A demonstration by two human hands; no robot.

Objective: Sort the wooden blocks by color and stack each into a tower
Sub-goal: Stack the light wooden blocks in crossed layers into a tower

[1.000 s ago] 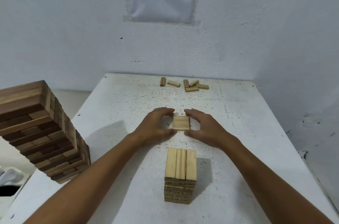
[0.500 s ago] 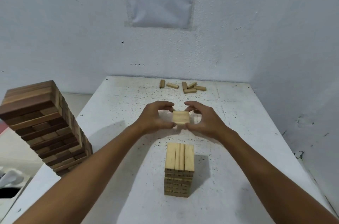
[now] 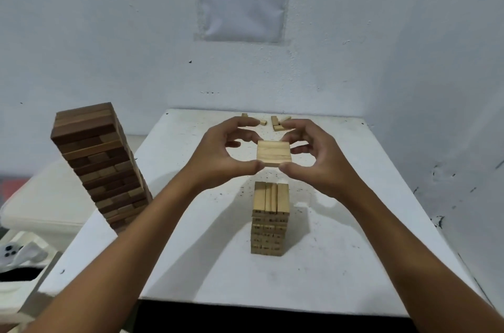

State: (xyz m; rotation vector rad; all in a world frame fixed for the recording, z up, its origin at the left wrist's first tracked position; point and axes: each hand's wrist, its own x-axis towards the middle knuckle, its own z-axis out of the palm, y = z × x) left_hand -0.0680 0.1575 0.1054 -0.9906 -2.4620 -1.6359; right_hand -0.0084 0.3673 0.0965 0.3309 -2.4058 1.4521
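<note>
Carrying now: a flat layer of pale blocks [image 3: 274, 153] held side by side as one slab, up off the table and just beyond the light tower
Light tower: nearest to us, the pale stack [image 3: 269, 219] stands square on the white table [image 3: 191, 264], its top layer running front to back, nothing on it yet
Left hand: the left hand [image 3: 218, 158] curls round the slab's left edge, thumb low at the near corner, fingers arched over the far side
Right hand: the right hand [image 3: 320, 159] mirrors it, thumb pinching the near right corner, fingers hooked over the back, so the layer is squeezed between both hands
Step in hand: looks like the lift-and-carry of a fresh layer for the pale tower, with the placing not yet done
Next move: I'd say bring the slab toward the body and down onto the top, grain laid crosswise to the layer below, edges lined up before either hand eases off
Watch for: squeeze too lightly and the middle block could drop out; land it off-centre and the stack may lean
Dark tower: off to the left, the brown stack [image 3: 101, 166] is tall and appears tilted, though the wide lens may be doing that
Far edge: a few loose pale blocks [image 3: 278, 124] lie scattered by the wall, partly hidden behind the fingers, so there is more sorting to come
</note>
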